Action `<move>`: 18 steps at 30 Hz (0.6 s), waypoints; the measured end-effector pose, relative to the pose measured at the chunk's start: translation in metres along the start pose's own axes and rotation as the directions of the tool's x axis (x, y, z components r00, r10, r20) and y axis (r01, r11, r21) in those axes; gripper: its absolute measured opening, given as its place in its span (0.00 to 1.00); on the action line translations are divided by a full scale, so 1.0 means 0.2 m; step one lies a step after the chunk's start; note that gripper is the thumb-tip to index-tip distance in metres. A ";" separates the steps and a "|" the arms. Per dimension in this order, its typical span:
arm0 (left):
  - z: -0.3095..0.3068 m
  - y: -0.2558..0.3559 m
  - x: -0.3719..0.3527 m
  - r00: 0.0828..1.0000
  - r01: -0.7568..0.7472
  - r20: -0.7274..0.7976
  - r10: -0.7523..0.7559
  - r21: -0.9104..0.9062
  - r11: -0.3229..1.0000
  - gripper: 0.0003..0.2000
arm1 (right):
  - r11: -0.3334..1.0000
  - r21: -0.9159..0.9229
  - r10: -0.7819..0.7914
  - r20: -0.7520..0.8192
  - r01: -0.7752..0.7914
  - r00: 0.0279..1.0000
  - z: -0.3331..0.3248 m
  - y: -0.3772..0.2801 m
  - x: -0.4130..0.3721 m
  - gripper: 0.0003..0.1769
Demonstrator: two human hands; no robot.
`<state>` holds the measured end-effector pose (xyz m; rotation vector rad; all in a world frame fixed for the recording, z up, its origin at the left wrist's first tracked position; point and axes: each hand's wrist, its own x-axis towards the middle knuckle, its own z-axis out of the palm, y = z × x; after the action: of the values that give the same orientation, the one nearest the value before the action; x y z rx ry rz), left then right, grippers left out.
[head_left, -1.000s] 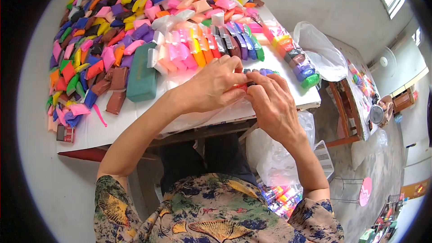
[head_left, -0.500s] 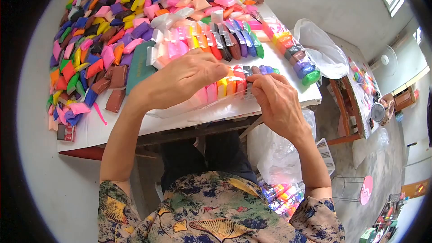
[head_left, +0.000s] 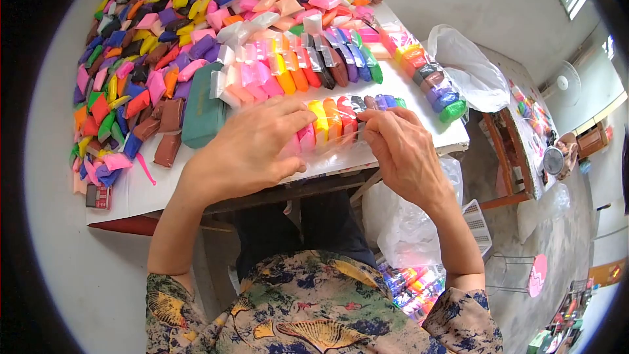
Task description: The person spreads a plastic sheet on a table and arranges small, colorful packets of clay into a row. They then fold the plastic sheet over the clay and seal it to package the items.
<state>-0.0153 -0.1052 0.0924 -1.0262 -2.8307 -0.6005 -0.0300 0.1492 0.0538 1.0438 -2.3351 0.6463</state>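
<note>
A clear plastic bag (head_left: 337,147) lies at the table's front edge with a row of small coloured packets (head_left: 331,120) inside, running from pink through yellow, orange and red to black, blue and green. My left hand (head_left: 252,141) clasps its left end, fingers over the top and thumb along the front. At the right part, my right hand (head_left: 400,147) pinches the bag with bent fingers; its fingertips cover some darker packets. Just behind lies a second row of coloured packets (head_left: 295,69) with clear wrapper ends. A green box (head_left: 202,115) stands left of that row.
A big heap of loose coloured packets (head_left: 151,46) covers the table's back and left. One filled bag (head_left: 429,78) lies at the right edge beside a clear plastic sack (head_left: 465,69). More packets (head_left: 413,288) are below the table, near a white plastic bag (head_left: 413,223).
My left hand has come down from above the row and moved slightly left, now clasping the bag's left end. My right hand stays at nearly the same spot.
</note>
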 end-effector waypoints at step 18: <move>0.05 -0.08 0.07 0.969 0.087 -0.209 -0.129 -0.200 0.976 0.08 | 0.988 0.066 0.131 0.086 -0.137 0.988 -0.04 0.05 0.09 0.05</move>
<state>-0.0356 -0.1035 0.0799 -0.7752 -2.6854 -0.9478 -0.0461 0.1506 0.0688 0.9671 -2.4862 0.7570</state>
